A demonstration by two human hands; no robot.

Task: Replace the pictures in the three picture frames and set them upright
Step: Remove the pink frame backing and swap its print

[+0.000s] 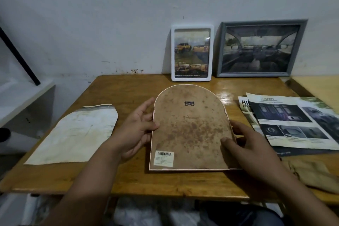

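Note:
An arched picture frame [190,130] lies face down on the wooden table [113,90], its stained brown backing up, with a small metal hanger near the top and a barcode sticker at the lower left. My left hand [135,130] grips its left edge, thumb on the backing. My right hand [249,143] holds its right edge, thumb pressed on the backing. A white frame [192,53] and a grey frame [258,47] stand upright against the wall, each with a car picture in it.
A stained pale sheet of paper [77,134] lies left of the arched frame. Car brochure pages [293,121] lie to the right, with a beige cloth [315,174] at the front right. A white shelf [22,97] stands to the left.

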